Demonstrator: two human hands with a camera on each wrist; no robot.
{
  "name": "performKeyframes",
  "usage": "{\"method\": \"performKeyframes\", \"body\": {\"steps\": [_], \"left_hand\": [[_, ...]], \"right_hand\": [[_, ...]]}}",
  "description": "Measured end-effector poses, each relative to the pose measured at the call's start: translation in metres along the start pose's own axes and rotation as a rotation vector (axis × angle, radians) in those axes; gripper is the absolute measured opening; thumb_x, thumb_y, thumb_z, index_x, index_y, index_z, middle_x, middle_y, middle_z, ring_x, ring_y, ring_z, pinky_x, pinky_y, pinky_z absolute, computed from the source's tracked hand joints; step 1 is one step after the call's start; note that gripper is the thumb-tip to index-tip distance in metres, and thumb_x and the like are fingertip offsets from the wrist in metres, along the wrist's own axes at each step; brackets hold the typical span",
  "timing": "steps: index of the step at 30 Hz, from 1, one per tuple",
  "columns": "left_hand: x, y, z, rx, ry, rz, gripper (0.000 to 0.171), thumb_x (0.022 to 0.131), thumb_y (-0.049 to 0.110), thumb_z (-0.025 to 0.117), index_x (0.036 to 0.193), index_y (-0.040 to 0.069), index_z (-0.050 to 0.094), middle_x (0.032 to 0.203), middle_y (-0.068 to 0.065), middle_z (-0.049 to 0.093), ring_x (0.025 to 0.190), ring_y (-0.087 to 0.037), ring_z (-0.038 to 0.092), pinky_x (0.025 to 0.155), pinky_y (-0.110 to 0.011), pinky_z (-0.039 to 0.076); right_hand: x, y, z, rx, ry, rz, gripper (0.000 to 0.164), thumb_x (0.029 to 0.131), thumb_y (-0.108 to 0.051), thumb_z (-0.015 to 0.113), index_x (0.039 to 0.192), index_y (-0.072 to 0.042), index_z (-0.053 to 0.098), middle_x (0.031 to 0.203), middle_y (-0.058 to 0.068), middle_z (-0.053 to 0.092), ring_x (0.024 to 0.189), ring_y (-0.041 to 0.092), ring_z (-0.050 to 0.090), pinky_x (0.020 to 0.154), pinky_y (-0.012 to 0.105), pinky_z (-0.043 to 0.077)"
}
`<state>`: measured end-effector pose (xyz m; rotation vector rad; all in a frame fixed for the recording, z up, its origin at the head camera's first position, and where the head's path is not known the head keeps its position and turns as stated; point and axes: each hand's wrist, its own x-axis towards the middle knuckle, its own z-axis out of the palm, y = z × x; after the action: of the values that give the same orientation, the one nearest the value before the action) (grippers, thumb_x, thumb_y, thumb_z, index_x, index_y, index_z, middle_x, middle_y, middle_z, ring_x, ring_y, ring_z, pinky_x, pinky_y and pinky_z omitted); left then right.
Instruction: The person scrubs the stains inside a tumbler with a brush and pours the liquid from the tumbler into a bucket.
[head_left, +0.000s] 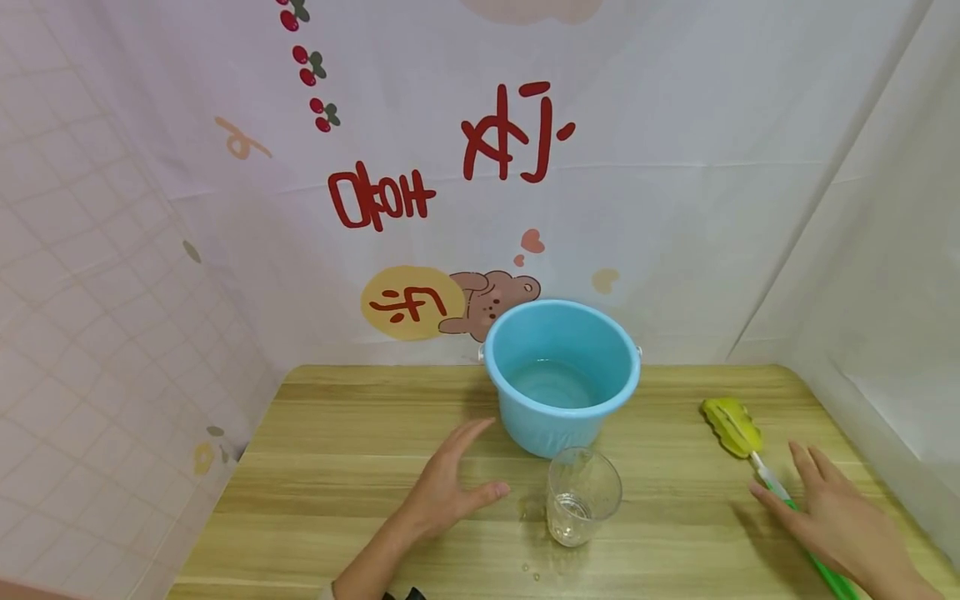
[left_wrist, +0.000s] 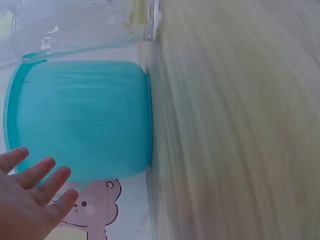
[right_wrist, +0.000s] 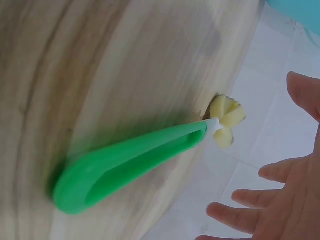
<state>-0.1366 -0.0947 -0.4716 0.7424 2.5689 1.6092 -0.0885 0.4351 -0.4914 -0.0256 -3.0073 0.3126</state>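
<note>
Low at the lower right of the frame, the right hand (head_left: 843, 521) is held with fingers parted above the sponge brush (head_left: 770, 479), whose green handle (right_wrist: 125, 154) is not gripped. At lower centre, the left hand (head_left: 446, 492) is likewise spread, nothing clasped, between the glass (head_left: 573, 508) and the blue bucket (head_left: 551, 429) behind. Apparently the brush is being reached for; its handle would need to be encircled.
</note>
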Motion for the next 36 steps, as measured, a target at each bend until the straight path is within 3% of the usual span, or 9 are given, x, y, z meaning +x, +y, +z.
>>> {"method": "performKeyframes", "body": {"steps": [4,8,17,26,33,36], "left_hand": [[0.002,0.001,0.003,-0.122,-0.050,-0.005,0.083,0.089,0.030,0.083,0.158,0.009,0.044,0.161,-0.009,0.043,0.148,-0.034,0.037,0.115,-0.068,0.030],[0.004,0.004,0.007,-0.185,-0.109,-0.007,0.082,0.088,0.028,0.084,0.157,0.007,0.045,0.159,-0.008,0.044,0.145,-0.035,0.041,0.114,-0.068,0.030],[0.010,0.009,0.020,-0.159,-0.202,0.054,0.083,0.080,0.030,0.091,0.150,0.007,0.053,0.150,-0.009,0.056,0.136,-0.033,0.051,0.112,-0.061,0.040],[0.015,0.015,0.029,-0.109,-0.241,0.096,0.086,0.078,0.031,0.094,0.150,0.007,0.054,0.146,-0.009,0.059,0.130,-0.031,0.056,0.111,-0.053,0.045],[0.017,0.018,0.035,-0.093,-0.259,0.103,0.087,0.078,0.035,0.094,0.151,0.011,0.053,0.146,0.000,0.059,0.128,-0.025,0.058,0.110,-0.049,0.046],[0.017,0.019,0.038,-0.106,-0.275,0.089,0.087,0.079,0.036,0.094,0.152,0.017,0.052,0.145,0.004,0.059,0.127,-0.020,0.058,0.111,-0.048,0.046]], "right_hand": [[-0.002,0.003,-0.001,0.005,-0.048,0.010,0.101,0.101,-0.058,0.061,0.154,0.019,0.024,0.141,0.048,0.037,0.116,0.073,0.045,0.073,0.078,0.044],[-0.005,0.006,-0.001,-0.004,-0.096,0.030,0.100,0.102,-0.061,0.058,0.151,0.021,0.027,0.134,0.051,0.040,0.112,0.072,0.048,0.071,0.075,0.046],[-0.012,0.012,0.004,-0.004,-0.147,0.059,0.095,0.101,-0.063,0.058,0.139,0.022,0.043,0.125,0.053,0.046,0.105,0.072,0.053,0.067,0.072,0.049],[-0.013,0.014,0.007,0.027,-0.276,0.134,0.102,0.100,-0.070,0.053,0.134,0.026,0.043,0.124,0.050,0.051,0.104,0.067,0.057,0.066,0.066,0.051],[-0.015,0.018,0.011,0.052,-0.263,0.133,0.100,0.098,-0.068,0.058,0.127,0.027,0.048,0.114,0.045,0.058,0.090,0.051,0.066,0.061,0.061,0.052],[-0.015,0.020,0.012,0.063,-0.285,0.144,0.096,0.098,-0.068,0.059,0.124,0.025,0.052,0.104,0.034,0.063,0.083,0.039,0.063,0.061,0.058,0.052]]}}
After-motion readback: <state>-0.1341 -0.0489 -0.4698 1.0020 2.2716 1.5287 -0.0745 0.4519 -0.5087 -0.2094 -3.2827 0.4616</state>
